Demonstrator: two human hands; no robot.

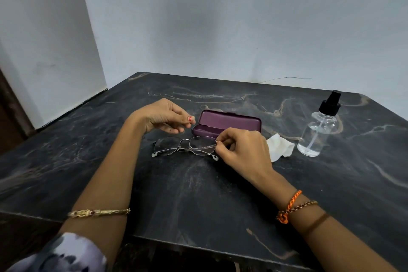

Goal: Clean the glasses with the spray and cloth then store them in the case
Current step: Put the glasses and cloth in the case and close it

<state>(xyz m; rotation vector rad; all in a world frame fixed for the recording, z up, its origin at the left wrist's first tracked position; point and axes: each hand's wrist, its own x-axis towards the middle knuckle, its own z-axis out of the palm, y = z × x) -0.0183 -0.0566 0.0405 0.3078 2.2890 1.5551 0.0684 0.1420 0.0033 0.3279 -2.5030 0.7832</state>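
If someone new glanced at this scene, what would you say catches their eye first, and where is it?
Most likely the glasses, folded at the middle of the dark marble table, with the right hand pinching their right end and the left hand hovering just above. Right behind sits the open purple case. Off to the right, a white cloth lies beside a clear spray bottle with a black nozzle.

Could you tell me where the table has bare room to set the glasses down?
Free: the near table between the forearms, the left side, and the far strip behind the case. Crowded: the middle, from glasses and hands past the cloth to the spray.
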